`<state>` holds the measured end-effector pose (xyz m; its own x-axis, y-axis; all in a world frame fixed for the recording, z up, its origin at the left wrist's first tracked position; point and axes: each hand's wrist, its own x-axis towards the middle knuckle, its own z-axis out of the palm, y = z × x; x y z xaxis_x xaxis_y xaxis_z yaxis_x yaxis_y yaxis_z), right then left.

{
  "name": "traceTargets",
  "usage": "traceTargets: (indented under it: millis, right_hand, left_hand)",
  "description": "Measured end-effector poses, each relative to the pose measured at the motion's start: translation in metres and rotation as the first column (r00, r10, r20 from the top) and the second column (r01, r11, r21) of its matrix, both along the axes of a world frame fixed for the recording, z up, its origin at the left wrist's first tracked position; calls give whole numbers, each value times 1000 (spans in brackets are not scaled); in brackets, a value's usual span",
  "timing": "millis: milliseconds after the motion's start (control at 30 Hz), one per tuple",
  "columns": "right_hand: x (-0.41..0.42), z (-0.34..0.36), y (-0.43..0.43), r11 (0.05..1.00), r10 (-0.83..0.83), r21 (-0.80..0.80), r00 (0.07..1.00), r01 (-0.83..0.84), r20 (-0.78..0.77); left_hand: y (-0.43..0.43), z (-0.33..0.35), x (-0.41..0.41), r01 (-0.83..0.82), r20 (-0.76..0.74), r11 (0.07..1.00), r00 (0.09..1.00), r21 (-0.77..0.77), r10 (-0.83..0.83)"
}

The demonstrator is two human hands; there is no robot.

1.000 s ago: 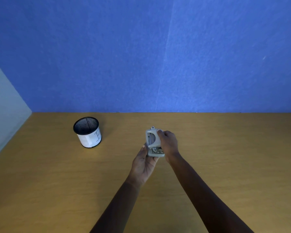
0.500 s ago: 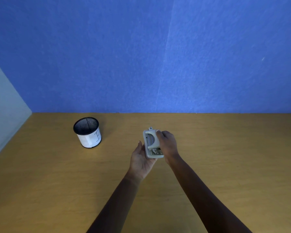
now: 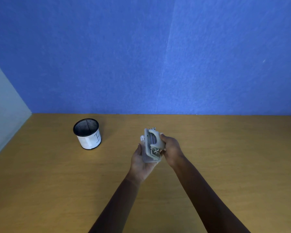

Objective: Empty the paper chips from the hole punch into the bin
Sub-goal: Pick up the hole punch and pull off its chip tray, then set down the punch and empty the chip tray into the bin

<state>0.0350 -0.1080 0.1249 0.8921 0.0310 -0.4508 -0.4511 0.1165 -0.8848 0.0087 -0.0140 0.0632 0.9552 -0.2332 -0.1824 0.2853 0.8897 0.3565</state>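
A grey hole punch [image 3: 151, 145] is held above the middle of the wooden desk, tipped on its side with its lever toward the right. My right hand [image 3: 170, 149] grips the lever side. My left hand [image 3: 139, 161] is cupped palm-up under the base, fingers touching its left edge. The bin [image 3: 87, 134] is a small black mesh cup with a white paper wrap, standing upright on the desk to the left of the hands, well apart from them. No paper chips are visible.
The wooden desk [image 3: 225, 165] runs to a blue wall [image 3: 158, 56] at the back. A pale panel [image 3: 3, 106] closes the left side.
The hole punch has tilted further onto its side and shifted slightly left. My left hand has opened and slid under its base, then closed up against it.
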Motion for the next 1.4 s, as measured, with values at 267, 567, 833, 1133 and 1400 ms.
traceTargets:
  millis: [267, 567, 833, 1133, 1400]
  right_hand:
    - [7, -7, -13, 936, -17, 339, 972, 98, -234]
    - [1, -10, -29, 890, 65, 449, 951, 81, -301]
    - [-1, -10, -31, 819, 88, 562, 943, 114, -320]
    - [0, -16, -41, 771, 29, 614, 954, 169, -300]
    - [8, -24, -50, 891, -116, 383, 939, 243, -324]
  left_hand:
    - [1, 2, 3, -10, -172, 1000, 985, 20, 13]
    - [4, 5, 1, 40, -155, 994, 988, 103, -24]
    - [3, 7, -6, 55, 18, 992, 998, 113, -58]
    - [15, 2, -7, -11, -85, 997, 996, 72, 18]
    - [19, 1, -2, -2, -205, 999, 979, 47, 12]
